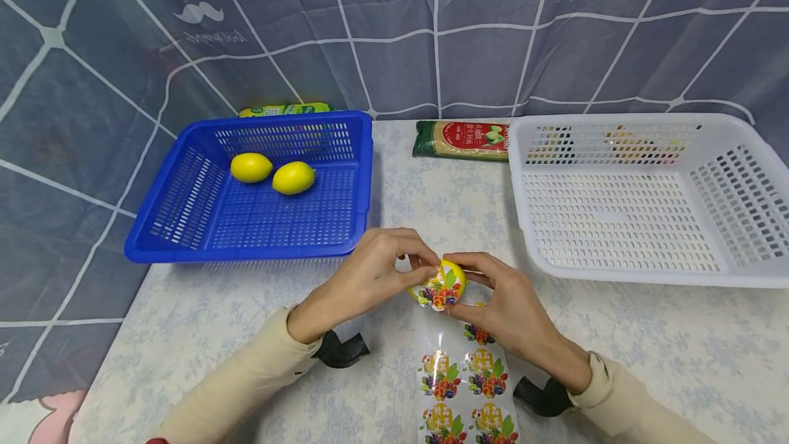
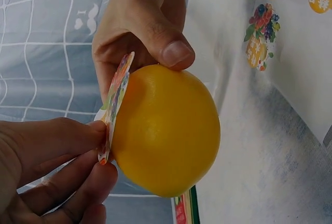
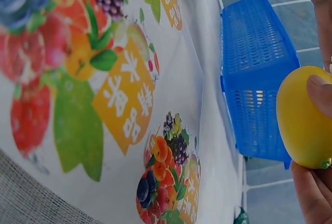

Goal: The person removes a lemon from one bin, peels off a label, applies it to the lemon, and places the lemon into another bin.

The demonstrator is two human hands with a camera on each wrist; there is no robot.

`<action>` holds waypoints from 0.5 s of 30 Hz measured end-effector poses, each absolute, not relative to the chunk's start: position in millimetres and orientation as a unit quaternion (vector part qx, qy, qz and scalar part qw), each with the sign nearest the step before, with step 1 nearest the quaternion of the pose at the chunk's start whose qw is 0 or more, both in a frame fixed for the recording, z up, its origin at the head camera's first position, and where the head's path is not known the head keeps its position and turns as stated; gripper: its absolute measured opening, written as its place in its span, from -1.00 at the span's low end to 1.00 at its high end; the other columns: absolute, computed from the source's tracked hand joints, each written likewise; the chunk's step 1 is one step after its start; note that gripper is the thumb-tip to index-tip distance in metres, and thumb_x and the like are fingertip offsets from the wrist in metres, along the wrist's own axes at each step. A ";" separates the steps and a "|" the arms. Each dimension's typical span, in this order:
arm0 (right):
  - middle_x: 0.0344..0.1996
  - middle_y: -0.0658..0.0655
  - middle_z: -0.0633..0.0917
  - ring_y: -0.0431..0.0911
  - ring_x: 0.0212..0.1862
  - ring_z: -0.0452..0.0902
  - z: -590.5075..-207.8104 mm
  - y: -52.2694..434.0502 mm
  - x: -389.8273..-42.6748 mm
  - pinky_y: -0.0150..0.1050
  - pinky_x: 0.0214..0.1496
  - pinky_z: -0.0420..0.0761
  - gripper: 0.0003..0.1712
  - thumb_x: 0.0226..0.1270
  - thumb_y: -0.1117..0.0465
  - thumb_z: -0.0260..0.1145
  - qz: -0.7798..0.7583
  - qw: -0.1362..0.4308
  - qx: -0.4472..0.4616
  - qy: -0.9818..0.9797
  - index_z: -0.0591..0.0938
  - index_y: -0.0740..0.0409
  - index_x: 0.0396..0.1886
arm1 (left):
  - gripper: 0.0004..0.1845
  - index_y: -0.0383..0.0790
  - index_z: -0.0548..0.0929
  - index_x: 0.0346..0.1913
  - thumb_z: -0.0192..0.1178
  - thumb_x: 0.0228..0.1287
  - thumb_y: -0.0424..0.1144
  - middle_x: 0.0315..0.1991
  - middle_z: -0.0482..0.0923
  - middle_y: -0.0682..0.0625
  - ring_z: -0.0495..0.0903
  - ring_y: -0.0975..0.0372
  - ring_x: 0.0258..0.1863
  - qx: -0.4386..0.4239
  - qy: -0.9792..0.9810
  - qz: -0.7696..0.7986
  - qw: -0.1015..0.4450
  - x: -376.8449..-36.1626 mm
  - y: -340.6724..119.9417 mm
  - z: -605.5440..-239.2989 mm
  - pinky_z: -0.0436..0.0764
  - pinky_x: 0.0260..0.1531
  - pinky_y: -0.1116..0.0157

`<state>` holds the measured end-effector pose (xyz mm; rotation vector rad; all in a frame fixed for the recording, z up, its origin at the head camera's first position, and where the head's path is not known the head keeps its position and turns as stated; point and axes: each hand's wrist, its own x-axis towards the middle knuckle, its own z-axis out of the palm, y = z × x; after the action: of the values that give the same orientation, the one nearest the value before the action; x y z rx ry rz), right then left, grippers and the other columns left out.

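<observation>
Your two hands meet over the counter (image 1: 185,334) just ahead of you, both gripping one lemon (image 1: 445,281). Your left hand (image 1: 370,274) pinches the edge of a round fruit sticker (image 1: 439,289) against the lemon with curled fingers, and your right hand (image 1: 505,307) curls round the lemon from the other side. The left wrist view shows what the head view does not: the sticker (image 2: 115,105) seen edge-on, stuck along the lemon (image 2: 166,130) only partly, its rim standing off the peel, with the right thumb on top of the fruit. The right wrist view shows the sticker sheet (image 3: 104,105) close up, lying flat below the lemon (image 3: 306,117). At ten o'clock sits a blue basket (image 1: 246,225) holding two lemons (image 1: 251,167); at two o'clock, a white basket (image 1: 647,190); at twelve o'clock, a noodle packet (image 1: 462,140).
</observation>
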<state>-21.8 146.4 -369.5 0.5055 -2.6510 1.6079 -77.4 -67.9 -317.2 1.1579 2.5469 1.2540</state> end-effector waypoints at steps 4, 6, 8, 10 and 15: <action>0.12 0.03 0.61 -0.06 0.12 0.59 -369.2 146.6 -21.8 -0.24 0.16 0.56 -0.21 -0.15 0.38 0.65 0.514 -0.001 0.159 -0.843 0.57 0.08 0.19 | -0.93 -0.21 0.78 -0.26 0.37 0.20 -0.39 -0.36 0.68 0.10 0.55 0.38 -0.36 0.385 0.832 0.399 0.026 -75.4 -67.5 -316.9 0.60 -0.33 0.39; 0.12 0.04 0.61 -0.05 0.11 0.60 -369.1 146.8 -21.7 -0.25 0.15 0.56 -0.21 -0.14 0.39 0.64 0.517 -0.003 0.156 -0.842 0.57 0.09 0.19 | -0.91 -0.23 0.78 -0.22 0.36 0.21 -0.38 -0.33 0.69 0.08 0.57 0.36 -0.34 0.387 0.835 0.391 0.023 -74.6 -67.2 -316.4 0.59 -0.32 0.42; 0.13 0.05 0.61 -0.04 0.11 0.60 -369.2 147.2 -21.9 -0.26 0.15 0.56 -0.21 -0.14 0.39 0.64 0.520 -0.004 0.152 -0.841 0.57 0.09 0.20 | -0.86 -0.25 0.78 -0.16 0.36 0.24 -0.34 -0.27 0.71 0.05 0.61 0.31 -0.28 0.388 0.843 0.372 0.019 -73.7 -67.1 -315.7 0.60 -0.27 0.42; 0.14 0.06 0.61 -0.04 0.11 0.60 -369.4 147.5 -22.2 -0.27 0.15 0.56 -0.21 -0.13 0.39 0.64 0.521 -0.006 0.149 -0.841 0.56 0.09 0.20 | -0.79 -0.27 0.76 -0.07 0.35 0.25 -0.30 -0.19 0.72 0.01 0.64 0.27 -0.20 0.389 0.851 0.352 0.014 -72.9 -67.2 -315.3 0.61 -0.20 0.39; 0.14 0.05 0.60 -0.04 0.11 0.60 -370.4 147.9 -22.9 -0.29 0.16 0.54 -0.22 -0.12 0.38 0.63 0.527 -0.011 0.144 -0.838 0.57 0.08 0.19 | -0.78 -0.22 0.75 -0.07 0.38 0.24 -0.26 -0.12 0.67 0.04 0.61 0.25 -0.10 0.411 0.857 0.308 -0.028 -72.7 -67.1 -314.9 0.59 -0.07 0.34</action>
<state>-22.9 147.9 -370.4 0.4543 -2.6502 1.6677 -72.7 -67.1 -314.9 1.3152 2.7426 0.9850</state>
